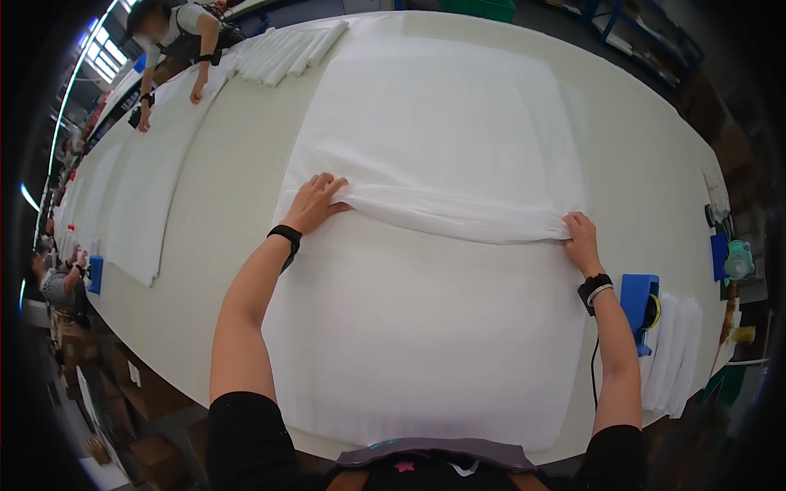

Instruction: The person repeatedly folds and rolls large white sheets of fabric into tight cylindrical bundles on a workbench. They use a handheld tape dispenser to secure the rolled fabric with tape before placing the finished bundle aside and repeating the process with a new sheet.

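A large white sheet (442, 106) of thin, slightly sheer material lies before me, with a loose fold (458, 214) running across its middle. At the fold's left end is my left hand (315, 203), its fingers bent over the material and pinching it. My right hand (581, 241) grips the fold's right end between thumb and fingers. Toward me, a smooth white layer (426, 327) covers the table down to its near edge. Both wrists carry black bands.
A blue tape dispenser (639, 307) stands right of my right forearm, beside folded white bundles (673, 356). More white rolls (291, 51) lie at the far left. Another person (176, 41) leans over white sheets (155, 180) there. The pale table (233, 204) has a curved-looking edge.
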`<state>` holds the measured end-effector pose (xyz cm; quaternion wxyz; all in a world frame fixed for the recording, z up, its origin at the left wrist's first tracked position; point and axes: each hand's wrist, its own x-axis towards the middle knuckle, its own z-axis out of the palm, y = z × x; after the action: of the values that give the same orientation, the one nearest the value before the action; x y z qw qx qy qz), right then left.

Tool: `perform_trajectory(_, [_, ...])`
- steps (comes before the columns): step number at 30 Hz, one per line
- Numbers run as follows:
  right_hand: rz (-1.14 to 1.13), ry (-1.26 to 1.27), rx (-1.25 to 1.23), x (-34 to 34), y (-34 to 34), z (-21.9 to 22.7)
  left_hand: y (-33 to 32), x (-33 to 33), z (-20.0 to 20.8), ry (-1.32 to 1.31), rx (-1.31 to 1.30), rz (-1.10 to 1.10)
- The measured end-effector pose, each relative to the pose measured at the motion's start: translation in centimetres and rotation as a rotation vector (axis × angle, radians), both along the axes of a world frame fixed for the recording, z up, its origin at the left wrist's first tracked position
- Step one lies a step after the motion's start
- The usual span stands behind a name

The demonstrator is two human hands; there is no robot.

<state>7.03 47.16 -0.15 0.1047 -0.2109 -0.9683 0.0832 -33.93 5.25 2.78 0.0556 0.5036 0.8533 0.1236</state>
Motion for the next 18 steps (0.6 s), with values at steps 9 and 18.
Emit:
perform_trajectory(9, [-0.157, -0.030, 0.216, -5.8, 0.8, 2.6, 5.5, -5.4, -0.1, 0.554, 0.057, -0.270])
perform_trajectory(18, [0.185, -0.291, -0.172, 16.3, -16.7, 6.4, -19.4, 18.9, 2.5, -0.002, -0.332, -0.251])
